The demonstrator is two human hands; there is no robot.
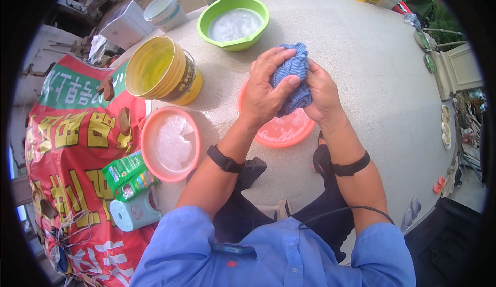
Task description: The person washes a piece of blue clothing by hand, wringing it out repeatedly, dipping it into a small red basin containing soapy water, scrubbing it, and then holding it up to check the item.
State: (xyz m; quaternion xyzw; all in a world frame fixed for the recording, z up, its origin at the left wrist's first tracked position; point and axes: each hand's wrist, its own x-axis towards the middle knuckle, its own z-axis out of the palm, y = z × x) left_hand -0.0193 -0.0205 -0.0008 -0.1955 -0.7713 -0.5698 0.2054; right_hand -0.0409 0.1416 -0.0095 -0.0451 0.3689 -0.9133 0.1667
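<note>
Both hands grip a bunched blue striped cloth (291, 68) held above a pink plastic basin (285, 141). My left hand (267, 81) presses on it from the left, thumb across its front. From the right, my right hand (322, 91) wraps round its side, with some fingers hidden behind it. Sudsy water lies in the basin below, partly covered by my hands and forearms. Left of it, a second pink basin (145, 143) holds whitish, foamy water. A green basin (233, 46) with cloudy water stands farther out.
A yellow bucket (193, 81) holding liquid stands left, near a red printed banner (77, 132) weighted with stones. A green detergent bag (130, 174) and a light-blue plastic stool (133, 213) lie at its edge. White buckets (164, 12) stand beyond. Slippers (446, 126) line the right.
</note>
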